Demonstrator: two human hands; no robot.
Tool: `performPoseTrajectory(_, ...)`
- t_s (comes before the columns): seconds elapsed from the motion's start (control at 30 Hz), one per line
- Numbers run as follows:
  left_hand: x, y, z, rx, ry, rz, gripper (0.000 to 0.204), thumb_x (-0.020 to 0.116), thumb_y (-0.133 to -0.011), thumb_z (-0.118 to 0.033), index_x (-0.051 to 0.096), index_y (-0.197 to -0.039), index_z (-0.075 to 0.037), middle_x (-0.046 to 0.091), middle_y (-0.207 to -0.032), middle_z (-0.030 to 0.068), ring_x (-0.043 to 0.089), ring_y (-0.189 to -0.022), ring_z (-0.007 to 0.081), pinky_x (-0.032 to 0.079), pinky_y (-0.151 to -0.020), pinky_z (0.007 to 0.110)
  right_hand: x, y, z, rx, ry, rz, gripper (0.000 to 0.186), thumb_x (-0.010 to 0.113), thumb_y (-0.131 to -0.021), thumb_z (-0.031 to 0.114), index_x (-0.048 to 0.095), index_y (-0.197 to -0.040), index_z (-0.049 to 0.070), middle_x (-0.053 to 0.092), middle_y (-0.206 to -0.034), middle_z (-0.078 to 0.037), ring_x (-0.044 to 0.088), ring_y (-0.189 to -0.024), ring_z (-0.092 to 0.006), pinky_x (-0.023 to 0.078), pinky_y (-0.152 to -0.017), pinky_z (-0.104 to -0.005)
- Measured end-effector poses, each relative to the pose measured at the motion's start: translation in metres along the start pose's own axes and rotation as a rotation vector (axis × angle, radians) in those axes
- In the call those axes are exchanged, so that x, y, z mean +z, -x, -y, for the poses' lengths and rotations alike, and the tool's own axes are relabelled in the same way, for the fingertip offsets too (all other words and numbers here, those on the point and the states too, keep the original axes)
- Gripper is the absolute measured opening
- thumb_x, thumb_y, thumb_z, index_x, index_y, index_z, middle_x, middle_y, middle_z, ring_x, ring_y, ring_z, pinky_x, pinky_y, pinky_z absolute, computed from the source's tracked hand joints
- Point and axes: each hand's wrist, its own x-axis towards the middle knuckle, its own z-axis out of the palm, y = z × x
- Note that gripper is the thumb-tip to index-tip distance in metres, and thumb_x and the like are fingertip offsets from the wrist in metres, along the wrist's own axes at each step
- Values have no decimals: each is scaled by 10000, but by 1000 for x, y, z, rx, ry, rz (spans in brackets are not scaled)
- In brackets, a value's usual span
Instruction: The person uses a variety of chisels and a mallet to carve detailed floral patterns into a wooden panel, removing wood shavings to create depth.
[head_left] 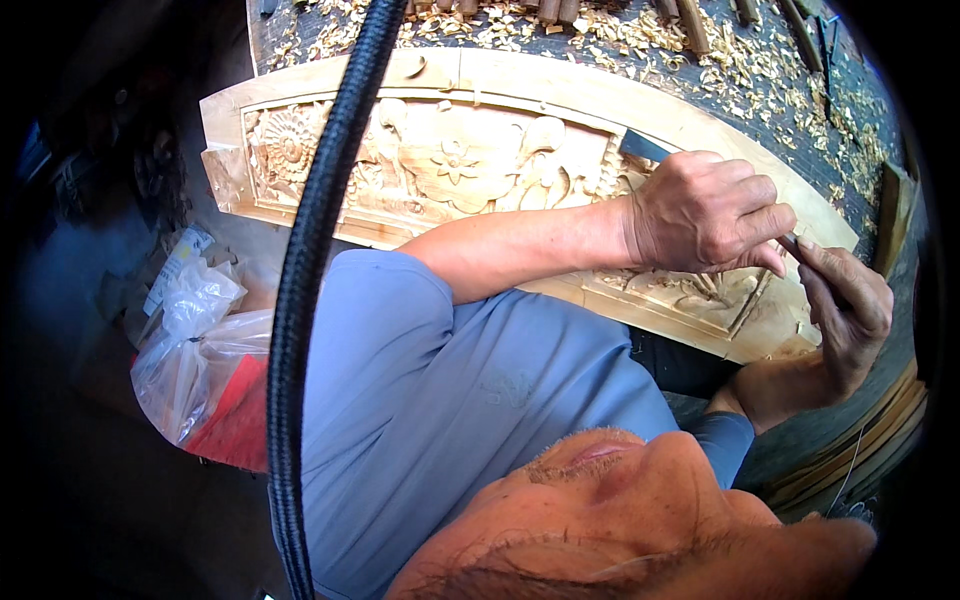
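A long, arched pale wood panel point(490, 70) with floral and scroll relief carving lies in front of me. My left hand point(708, 212) is closed around a chisel point(643, 147) over the right part of the panel. The chisel's flat dark blade sticks out to the left of this fist, close to the carved border. On the other side, the tool's narrow end shows between my two hands. My right hand point(848, 298) pinches that end with thumb and fingers, beyond the panel's right end. My left forearm hides part of the carving.
Curled wood shavings point(640, 70) litter the dark bench top point(500, 40) behind the panel. Several wooden tool handles point(692, 25) lie along the far edge. Wood boards point(850, 450) sit at the lower right. A clear plastic bag point(190, 330) is at the left. A black braided cable point(310, 240) crosses the view.
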Motion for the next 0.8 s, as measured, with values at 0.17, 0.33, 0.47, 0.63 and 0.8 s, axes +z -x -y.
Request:
performPoseTrajectory(0.17,11,1,2,86,60,3,506,699,-974,-565,749,-1241,-139,683,-924,1,672,-754,180,545,-613,331,-7,8,0,32,20,-9,366,783,-870,-159,797,-1225,-75,738,-833,-133,601,-607,-116,410,-520,-272)
performPoseTrajectory(0.33,15,3,1,85,46,6,521,707,-966,-566,746,-1261,-138,686,-938,1,673,-761,177,540,-606,334,-6,6,0,35,35,-6,371,783,-868,-154,794,-1231,-76,739,-836,-137,609,-619,-122,412,-532,-271)
performPoseTrajectory(0.47,9,-1,-2,41,5,40,476,720,-947,-570,736,-1176,-153,609,-842,-6,653,-727,165,520,-579,327,-4,5,-2,19,25,-6,374,785,-861,-157,793,-1227,-82,737,-833,-142,621,-635,-134,425,-552,-276)
performPoseTrajectory(0.63,10,-4,-2,13,31,12,410,752,-919,-550,697,-1040,-162,536,-768,-7,630,-667,176,500,-542,329,-3,1,-5,-11,20,-11,348,794,-840,-165,794,-1181,-100,746,-844,-159,682,-688,-162,484,-597,-289)
performPoseTrajectory(0.8,12,-3,-1,-15,34,-13,373,779,-908,-511,683,-978,-158,535,-746,-7,624,-649,189,483,-521,345,-1,-1,-6,-33,42,-23,327,800,-822,-172,793,-1143,-112,756,-846,-172,730,-736,-189,527,-639,-294)
